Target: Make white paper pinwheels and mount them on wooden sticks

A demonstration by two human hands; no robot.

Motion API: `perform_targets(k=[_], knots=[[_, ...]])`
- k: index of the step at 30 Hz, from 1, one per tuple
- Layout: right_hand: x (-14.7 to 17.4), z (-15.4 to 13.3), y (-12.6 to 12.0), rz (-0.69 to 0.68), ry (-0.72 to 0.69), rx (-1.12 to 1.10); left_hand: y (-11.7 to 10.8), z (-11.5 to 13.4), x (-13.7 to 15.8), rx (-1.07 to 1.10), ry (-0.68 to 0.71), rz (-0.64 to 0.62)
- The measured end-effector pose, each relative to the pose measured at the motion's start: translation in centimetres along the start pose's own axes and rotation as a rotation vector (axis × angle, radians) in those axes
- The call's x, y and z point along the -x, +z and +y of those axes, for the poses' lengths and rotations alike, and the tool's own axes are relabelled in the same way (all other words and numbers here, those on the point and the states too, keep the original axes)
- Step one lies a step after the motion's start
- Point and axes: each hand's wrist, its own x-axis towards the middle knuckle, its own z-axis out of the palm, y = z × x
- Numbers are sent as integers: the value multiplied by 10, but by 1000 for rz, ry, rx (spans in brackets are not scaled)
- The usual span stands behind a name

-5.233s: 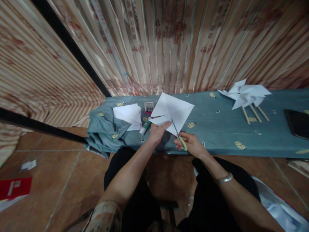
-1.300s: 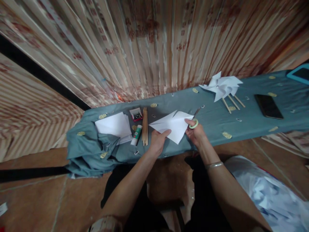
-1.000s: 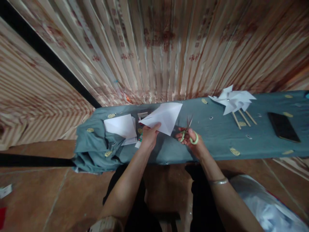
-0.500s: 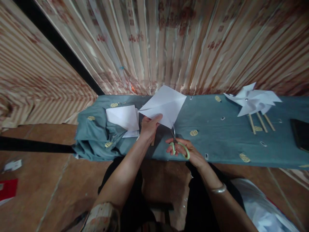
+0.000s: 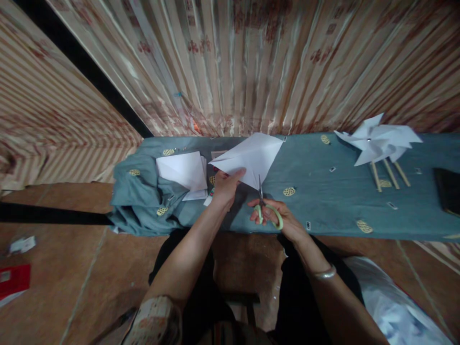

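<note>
My left hand (image 5: pixel 227 188) is closed on a square sheet of white paper (image 5: pixel 253 155), thumb on top and fingers beneath. The sheet is held above the cloth with one corner toward me, and a slit runs in from its left corner. My right hand (image 5: pixel 276 215) has its fingers in the green handles of a pair of scissors (image 5: pixel 261 201). Their blades point away from me and lie at the paper's near corner. Just left of my left hand is a stack of white paper sheets (image 5: pixel 183 170). Small items under my left hand are mostly hidden.
A blue-green patterned cloth (image 5: pixel 316 206) covers the long narrow table. Several white paper pinwheels (image 5: pixel 377 139) on wooden sticks lie at the right, near a dark object (image 5: pixel 447 189). A striped curtain (image 5: pixel 230 62) hangs behind. A whitish plastic bag (image 5: pixel 391 302) stands on the floor at right.
The scissor blades have moved further into the near corner of the paper. The sheet has shifted slightly right and tilted, showing more of the small items beneath my left hand.
</note>
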Motion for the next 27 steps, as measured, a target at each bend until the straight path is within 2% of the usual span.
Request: perform_targets(k=[21, 27], knots=[[0, -4, 2, 46, 21, 7, 0, -2, 2, -7, 17, -33], [0, 0, 2, 59, 17, 24, 1, 0, 2, 51, 26, -25]])
